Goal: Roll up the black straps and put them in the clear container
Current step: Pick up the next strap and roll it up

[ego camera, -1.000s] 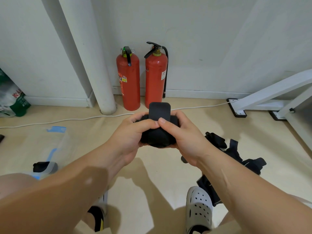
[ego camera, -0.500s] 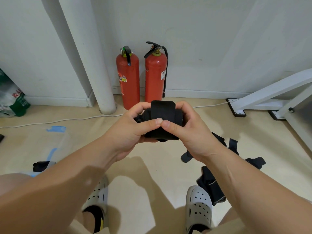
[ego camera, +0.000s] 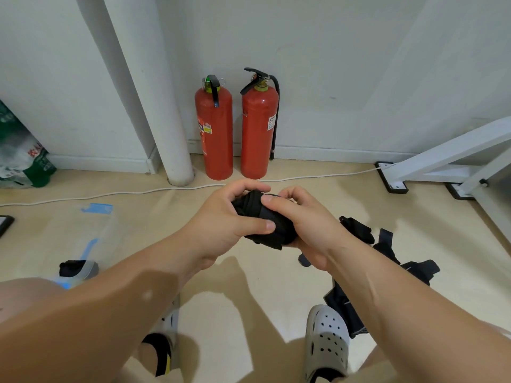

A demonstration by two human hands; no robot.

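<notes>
A rolled black strap (ego camera: 265,225) sits between both hands above the floor, in the middle of the view. My left hand (ego camera: 221,225) grips its left side, thumb across the front. My right hand (ego camera: 307,225) wraps round its right end, with a finger pressing on top. A heap of loose black straps (ego camera: 387,261) lies on the floor at the right, partly behind my right forearm. The clear container (ego camera: 80,244) with blue trim lies on the floor at the left and holds one dark roll (ego camera: 73,268).
Two red fire extinguishers (ego camera: 235,131) stand against the wall beside a white pipe (ego camera: 154,106). A white cable (ego camera: 110,193) runs along the floor. White frame legs (ego camera: 442,167) are at the right. My feet in pale clogs (ego camera: 326,341) are below.
The flat tail that stood up above the roll is now wrapped down. The roll has tilted and dropped a little lower, with my right hand further round it.
</notes>
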